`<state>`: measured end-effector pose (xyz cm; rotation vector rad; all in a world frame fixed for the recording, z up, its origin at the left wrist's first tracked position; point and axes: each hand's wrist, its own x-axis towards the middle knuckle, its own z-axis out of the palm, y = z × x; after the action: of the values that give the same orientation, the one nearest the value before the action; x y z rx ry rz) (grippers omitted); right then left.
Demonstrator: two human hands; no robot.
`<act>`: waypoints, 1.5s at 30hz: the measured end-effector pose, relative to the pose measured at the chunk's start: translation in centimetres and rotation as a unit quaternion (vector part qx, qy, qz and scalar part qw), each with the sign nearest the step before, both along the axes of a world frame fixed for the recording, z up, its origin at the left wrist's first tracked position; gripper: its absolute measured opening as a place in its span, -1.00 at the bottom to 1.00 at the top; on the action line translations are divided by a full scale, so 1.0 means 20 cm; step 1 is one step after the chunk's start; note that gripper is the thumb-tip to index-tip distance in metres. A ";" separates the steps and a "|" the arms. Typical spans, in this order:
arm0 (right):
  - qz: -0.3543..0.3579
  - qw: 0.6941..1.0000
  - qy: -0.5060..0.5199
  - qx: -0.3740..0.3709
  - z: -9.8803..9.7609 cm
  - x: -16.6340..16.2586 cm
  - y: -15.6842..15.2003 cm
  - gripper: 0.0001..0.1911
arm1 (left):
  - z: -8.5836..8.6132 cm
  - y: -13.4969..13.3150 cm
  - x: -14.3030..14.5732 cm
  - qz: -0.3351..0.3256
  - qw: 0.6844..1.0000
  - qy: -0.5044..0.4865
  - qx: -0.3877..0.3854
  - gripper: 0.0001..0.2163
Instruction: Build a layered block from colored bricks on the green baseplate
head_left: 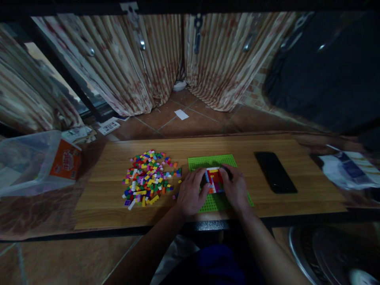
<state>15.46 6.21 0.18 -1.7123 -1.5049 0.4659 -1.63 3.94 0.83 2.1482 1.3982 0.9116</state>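
A small structure of toy building bricks [214, 179], in red, white, orange and other colours, is on the green studded baseplate [212, 205]. My left hand [191, 190] is closed around its left side, thumb towards the near edge. On the opposite side, my right hand [235, 186] grips it with curled fingers. Parts of the structure and the plate are hidden under my hands. To the left lies a loose heap of small coloured bricks [150, 176], with a few strays close to my left hand.
A black phone [275, 172] lies on the right of the wooden board [101, 198]. At far left stands a clear plastic box [32, 162] with an orange label. Plastic packaging [350, 170] is at the right. Striped curtains [160, 59] hang beyond the table.
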 end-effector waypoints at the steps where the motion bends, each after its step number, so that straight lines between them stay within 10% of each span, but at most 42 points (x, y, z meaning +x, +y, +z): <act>1: -0.003 1.000 -0.007 -0.001 0.00 -0.01 0.00 -0.53 | 0.00 0.00 0.00 0.002 1.000 0.001 -0.001 -0.59; 20: 0.009 0.995 0.072 0.072 0.01 0.04 -0.04 -0.49 | 0.05 -0.03 -0.01 0.038 0.993 -0.091 0.071 -0.66; 27: -0.043 0.990 0.109 0.083 0.11 0.11 -0.16 -0.55 | 0.14 0.04 -0.21 0.144 0.971 -0.167 0.098 -0.70; 36: 0.224 0.974 -0.002 0.033 0.18 -0.31 -0.49 -0.68 | 0.10 -0.17 -0.50 0.244 0.956 -0.121 0.106 -0.73; 45: 0.221 0.960 -0.171 0.029 0.01 -0.47 -0.28 -0.70 | -0.01 -0.42 -0.39 0.099 0.989 0.061 0.090 -0.78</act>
<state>6.12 0.69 0.34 -1.4579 -2.1490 0.3557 -9.38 -4.42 0.63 2.2612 1.6707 1.0290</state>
